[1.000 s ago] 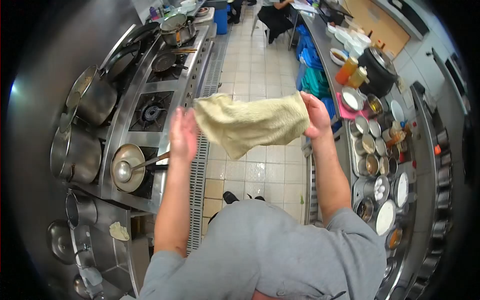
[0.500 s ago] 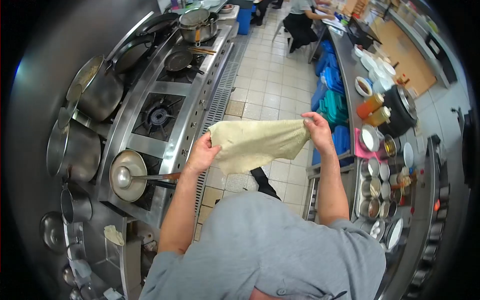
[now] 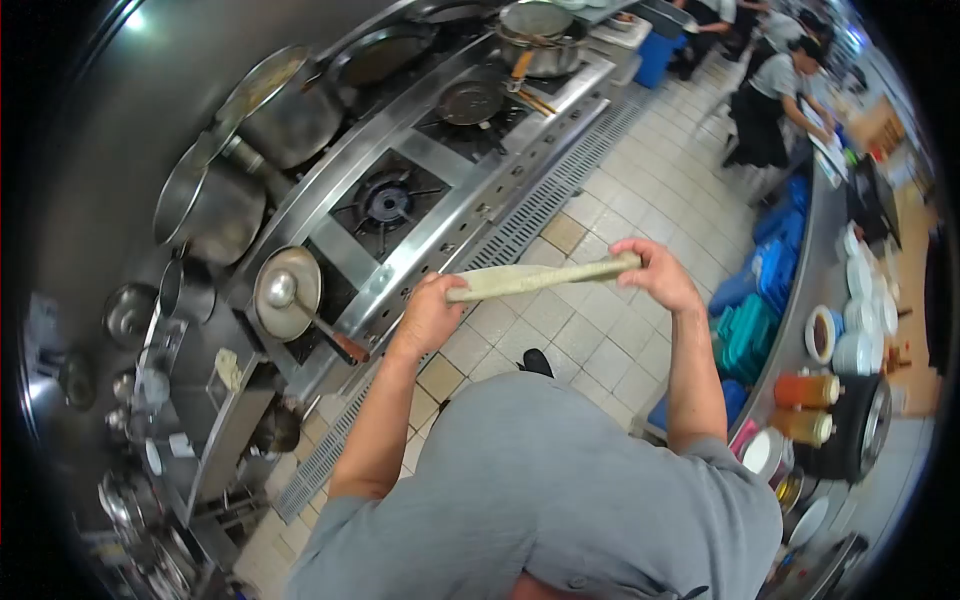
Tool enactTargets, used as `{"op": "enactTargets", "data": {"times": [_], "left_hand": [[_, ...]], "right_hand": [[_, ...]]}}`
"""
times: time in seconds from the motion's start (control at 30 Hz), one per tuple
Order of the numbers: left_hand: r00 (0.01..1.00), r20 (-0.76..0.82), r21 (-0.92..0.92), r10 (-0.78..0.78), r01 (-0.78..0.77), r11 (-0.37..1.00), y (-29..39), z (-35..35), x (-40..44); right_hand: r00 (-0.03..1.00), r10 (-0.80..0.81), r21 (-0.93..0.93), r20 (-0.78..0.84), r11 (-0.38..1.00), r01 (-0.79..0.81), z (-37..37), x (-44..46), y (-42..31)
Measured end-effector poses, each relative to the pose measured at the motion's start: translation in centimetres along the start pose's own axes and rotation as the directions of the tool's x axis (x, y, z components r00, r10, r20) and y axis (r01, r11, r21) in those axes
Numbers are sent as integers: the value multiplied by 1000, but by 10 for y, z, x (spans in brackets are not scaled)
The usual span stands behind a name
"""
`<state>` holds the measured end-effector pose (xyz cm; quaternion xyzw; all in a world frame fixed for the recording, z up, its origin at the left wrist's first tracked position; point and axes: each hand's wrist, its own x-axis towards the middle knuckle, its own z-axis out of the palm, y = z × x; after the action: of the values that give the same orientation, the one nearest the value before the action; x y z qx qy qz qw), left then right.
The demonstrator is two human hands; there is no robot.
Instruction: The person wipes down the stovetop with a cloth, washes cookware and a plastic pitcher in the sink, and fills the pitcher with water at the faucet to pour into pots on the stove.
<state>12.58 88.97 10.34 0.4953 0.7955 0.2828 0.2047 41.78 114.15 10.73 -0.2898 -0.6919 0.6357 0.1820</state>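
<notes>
On the far left, two big silver metal pots [image 3: 212,210] stood behind the stove; next to them a round metal pan [image 3: 289,294] sat on the near end of the stove, with a silver ladle with a brown handle [image 3: 281,290] lying in it; then came a black round burner [image 3: 388,203] with nothing on it, and past it a small dark frying pan [image 3: 470,103]. The left hand [image 3: 432,312] pinched one end of a pale yellow-green cloth [image 3: 540,279]; the cloth was folded into a long, thin strip and hung in the air over the tiled floor [image 3: 590,340], between the two hands; the right hand [image 3: 660,275] gripped its other end between thumb and fingers; farther right, blue and green plastic bins [image 3: 745,335] stood beside the long counter, and an orange squeeze bottle [image 3: 806,390] was near a black round cooker [image 3: 855,430].
</notes>
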Motion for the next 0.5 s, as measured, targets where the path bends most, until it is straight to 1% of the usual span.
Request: {"op": "enactTargets", "data": {"times": [0.03,0.07,0.1,0.13,0.17,0.2,0.23,0.27,0.3,0.33,0.37,0.4,0.43,0.47,0.5], "left_hand": [[999,11,75,-51,50,996,-7,4,2],[997,-9,77,-71,71,994,-14,3,0],[993,-81,9,-85,86,996,-18,-2,-2],[984,-149,-59,-101,93,994,-23,-9,-4],[981,-160,-59,-113,105,993,-34,-13,-3],[977,-146,-380,-158,92,920,-52,-15,-1],[974,-119,-661,-195,69,748,-72,-14,1],[984,19,-907,-177,91,411,-89,-11,5],[982,13,-909,-188,90,408,-82,-6,5],[938,58,-981,-343,118,157,-64,2,9],[874,133,-990,-467,96,-104,-52,8,15],[820,116,-992,-561,118,-33,-74,32,24],[843,43,-996,-536,76,40,-54,43,27],[852,43,-991,-521,104,88,-48,56,29],[859,66,-982,-507,145,118,-28,62,28]], "right_hand": [[993,-3,-150,121,988,21,0,2,-2],[991,8,-441,133,896,52,0,8,4],[988,-2,-442,155,894,71,-2,15,7],[990,-9,-477,140,875,76,-4,21,10],[992,-14,-512,122,856,75,-5,28,14],[990,-16,-511,137,855,84,-6,39,19],[976,-182,-302,122,930,211,-5,52,27],[941,-332,-81,69,938,337,-3,61,33],[940,-330,-79,82,938,336,4,65,33],[989,-144,214,36,968,133,17,70,29],[998,50,488,48,870,-67,30,78,24],[997,46,384,-60,923,-19,46,81,28],[998,34,376,-50,927,-13,57,82,29],[997,72,190,-20,980,-67,67,80,30],[993,120,-3,3,993,-120,80,75,32]]}}
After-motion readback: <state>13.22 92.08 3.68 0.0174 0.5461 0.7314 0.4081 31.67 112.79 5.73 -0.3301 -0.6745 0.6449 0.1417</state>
